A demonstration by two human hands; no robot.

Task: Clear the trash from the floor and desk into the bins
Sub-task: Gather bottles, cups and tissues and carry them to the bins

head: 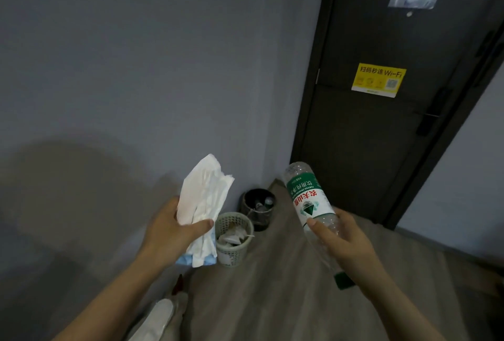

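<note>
Clear plastic bottle w/ green-white label [309, 198], centre-right, is gripped by right hand [341, 234]; long axis diagonal, base upper left, green cap [343, 282] lower right. White folded paper wad [204, 204], centre-left, is clasped upright by left hand [174, 229].

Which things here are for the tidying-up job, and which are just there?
For the job: left hand gripping the white paper wad; right hand gripping the plastic bottle; pale mesh bin; black bin.

Just there: dark door; yellow Wi-Fi sticker; grey wall.
</note>
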